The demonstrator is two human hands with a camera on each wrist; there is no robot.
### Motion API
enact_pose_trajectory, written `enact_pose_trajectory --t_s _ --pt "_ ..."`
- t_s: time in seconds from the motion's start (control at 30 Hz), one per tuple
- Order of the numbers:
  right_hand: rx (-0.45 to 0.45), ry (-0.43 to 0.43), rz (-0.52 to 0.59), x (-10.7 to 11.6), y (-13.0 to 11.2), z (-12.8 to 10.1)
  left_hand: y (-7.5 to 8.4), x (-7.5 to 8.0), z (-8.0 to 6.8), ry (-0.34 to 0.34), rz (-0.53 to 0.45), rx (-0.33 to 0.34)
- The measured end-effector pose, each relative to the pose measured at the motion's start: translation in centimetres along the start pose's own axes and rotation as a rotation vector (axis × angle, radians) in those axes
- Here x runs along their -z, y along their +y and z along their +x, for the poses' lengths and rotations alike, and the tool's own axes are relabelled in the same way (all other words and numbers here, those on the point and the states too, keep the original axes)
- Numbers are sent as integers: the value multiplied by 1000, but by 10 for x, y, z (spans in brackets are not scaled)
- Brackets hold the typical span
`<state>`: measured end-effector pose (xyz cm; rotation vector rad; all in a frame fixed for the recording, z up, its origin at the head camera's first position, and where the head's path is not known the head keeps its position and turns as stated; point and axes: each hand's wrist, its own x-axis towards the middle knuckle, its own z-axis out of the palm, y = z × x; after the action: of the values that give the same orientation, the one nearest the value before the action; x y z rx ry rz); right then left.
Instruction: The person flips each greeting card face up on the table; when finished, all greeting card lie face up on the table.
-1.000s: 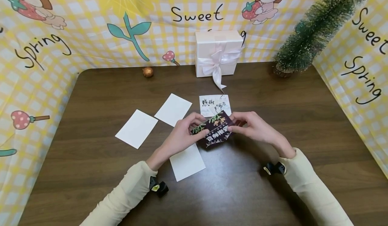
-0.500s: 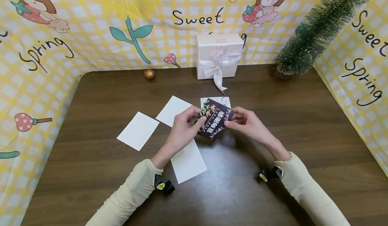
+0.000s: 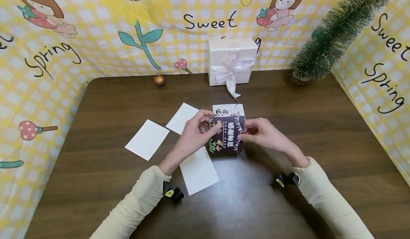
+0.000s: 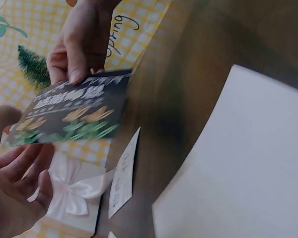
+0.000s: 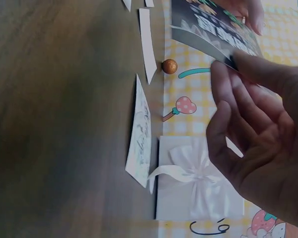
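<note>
A dark greeting card (image 3: 227, 134) with white lettering, orange flowers and green leaves is held up between both hands over the table. My left hand (image 3: 195, 130) pinches its left edge, thumb on the printed face. At the opposite edge, my right hand (image 3: 267, 135) pinches it the same way, fingers behind. In the left wrist view the card (image 4: 74, 109) looks slightly blurred. Just behind it lies a white card with black brush lettering (image 3: 221, 110), partly covered by the dark one in the head view.
Three blank white cards lie to the left: a far one (image 3: 180, 116), an outer one (image 3: 147, 140) and a near one (image 3: 200, 173). A white gift box with a ribbon bow (image 3: 232, 62), a small copper-coloured ball (image 3: 159, 80) and a small artificial tree (image 3: 315, 53) stand along the back.
Both hands have turned the dark card from a slant, and its edges now stand nearly square to the table. The other cards stay where they lay.
</note>
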<state>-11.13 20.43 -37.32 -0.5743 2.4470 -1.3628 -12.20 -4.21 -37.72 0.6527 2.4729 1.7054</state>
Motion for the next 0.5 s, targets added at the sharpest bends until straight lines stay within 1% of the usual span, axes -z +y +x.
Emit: enact_pose_trajectory --t_s 0.13,0.2,0.23,0.27,0.33,0.43,0.5 --pt "42 -110 -72 3 -4 3 0 2 5 -79 43 -52" --pt "61 -130 -85 2 -5 4 1 3 6 -91 41 -79" --pt "63 -125 -88 2 -5 4 1 3 7 -85 32 -90" --pt "60 -112 -81 1 -5 4 2 2 7 -72 15 -95" --pt "40 -79 -47 -2 -3 3 2 2 7 -21 -28 -96" --pt "14 -33 32 -6 1 2 4 2 7 76 -102 -92" --pt "10 -18 84 -7 3 2 5 2 7 112 -142 -87"
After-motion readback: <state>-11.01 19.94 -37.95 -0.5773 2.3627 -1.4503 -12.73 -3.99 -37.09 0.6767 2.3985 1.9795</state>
